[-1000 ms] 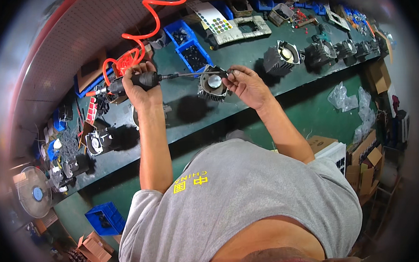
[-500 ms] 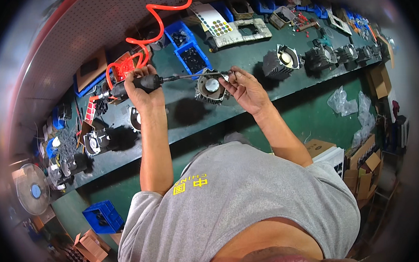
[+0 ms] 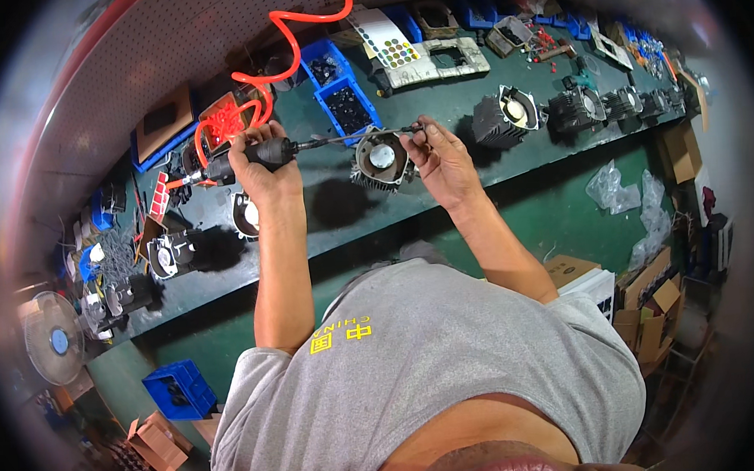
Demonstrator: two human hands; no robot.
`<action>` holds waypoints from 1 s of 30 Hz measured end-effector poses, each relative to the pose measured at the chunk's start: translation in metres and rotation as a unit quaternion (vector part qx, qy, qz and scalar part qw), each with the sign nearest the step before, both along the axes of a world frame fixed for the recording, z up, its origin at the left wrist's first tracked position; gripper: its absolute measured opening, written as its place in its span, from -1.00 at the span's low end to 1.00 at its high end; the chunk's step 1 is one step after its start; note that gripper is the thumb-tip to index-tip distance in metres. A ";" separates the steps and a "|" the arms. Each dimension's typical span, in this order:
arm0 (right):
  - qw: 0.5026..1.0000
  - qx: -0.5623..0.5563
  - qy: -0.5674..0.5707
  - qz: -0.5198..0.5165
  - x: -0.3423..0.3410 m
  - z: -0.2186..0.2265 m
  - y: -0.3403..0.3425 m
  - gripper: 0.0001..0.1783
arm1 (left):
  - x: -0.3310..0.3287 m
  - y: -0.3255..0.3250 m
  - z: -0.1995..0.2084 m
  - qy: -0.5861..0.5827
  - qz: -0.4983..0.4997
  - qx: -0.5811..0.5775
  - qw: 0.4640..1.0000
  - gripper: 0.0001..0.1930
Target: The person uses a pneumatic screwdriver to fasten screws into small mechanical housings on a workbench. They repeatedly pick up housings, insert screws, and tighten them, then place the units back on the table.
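My left hand [image 3: 267,169] is wrapped round a black air screwdriver [image 3: 277,153], held level above the bench with its long thin bit [image 3: 349,138] pointing right. An orange coiled hose [image 3: 295,46] trails from the tool's rear end. At the bit's tip, the thumb and fingers of my right hand [image 3: 443,162] are pinched together. Something small and dark is there, too small to name. Beneath the bit stands a finned metal housing [image 3: 373,177] with a pale round disc in its open top, partly covered by the right fingers.
Similar finned housings [image 3: 501,122] stand along the green bench [image 3: 446,102] on both sides. Blue bins [image 3: 348,108] of small dark parts sit behind the middle one. Farther back lies a dirty white frame [image 3: 436,66]. A fan [image 3: 53,339] stands at the far left.
The screwdriver and both hands have shifted slightly right in the picture. My right fingers have turned a little at the bit's tip, and a pale glint there is less visible.
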State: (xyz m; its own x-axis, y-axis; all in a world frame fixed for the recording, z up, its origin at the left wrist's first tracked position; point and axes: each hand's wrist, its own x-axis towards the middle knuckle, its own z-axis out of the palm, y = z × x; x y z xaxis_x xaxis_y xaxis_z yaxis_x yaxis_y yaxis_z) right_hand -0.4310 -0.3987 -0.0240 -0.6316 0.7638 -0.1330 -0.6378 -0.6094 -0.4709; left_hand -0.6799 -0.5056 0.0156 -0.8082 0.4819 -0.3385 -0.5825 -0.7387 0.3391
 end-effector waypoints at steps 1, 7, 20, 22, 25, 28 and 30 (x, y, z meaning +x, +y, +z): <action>1.000 0.000 0.001 -0.004 -0.001 0.000 0.000 -0.75 | 0.000 0.001 0.000 -0.001 0.004 0.002 1.000 -0.82; 1.000 0.012 0.005 -0.020 -0.004 0.003 -0.001 -0.74 | 0.001 0.002 0.003 -0.014 0.018 0.013 1.000 -0.84; 0.996 0.068 -0.060 -0.025 -0.002 0.003 -0.003 -0.75 | -0.002 -0.001 -0.004 0.000 0.007 0.021 1.000 -0.84; 0.994 0.074 -0.078 -0.031 -0.002 0.002 -0.004 -0.76 | -0.002 -0.001 -0.006 0.005 0.005 0.024 1.000 -0.84; 0.991 0.074 -0.097 -0.045 -0.001 0.002 -0.004 -0.77 | 0.002 0.000 0.002 -0.015 0.014 0.015 1.000 -0.85; 0.989 0.076 -0.114 -0.056 -0.001 0.004 -0.005 -0.78 | 0.004 -0.001 0.005 -0.020 0.018 0.011 1.000 -0.84; 0.986 0.077 -0.131 -0.064 0.000 0.005 -0.005 -0.77 | 0.003 -0.002 0.003 -0.011 0.017 0.014 1.000 -0.84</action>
State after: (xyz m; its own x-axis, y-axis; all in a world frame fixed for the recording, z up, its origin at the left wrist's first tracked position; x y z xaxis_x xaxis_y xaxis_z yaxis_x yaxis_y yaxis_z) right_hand -0.4311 -0.4040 -0.0188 -0.4879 0.8589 -0.1556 -0.5489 -0.4405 -0.7104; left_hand -0.6767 -0.5074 0.0189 -0.8174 0.4631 -0.3427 -0.5632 -0.7675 0.3062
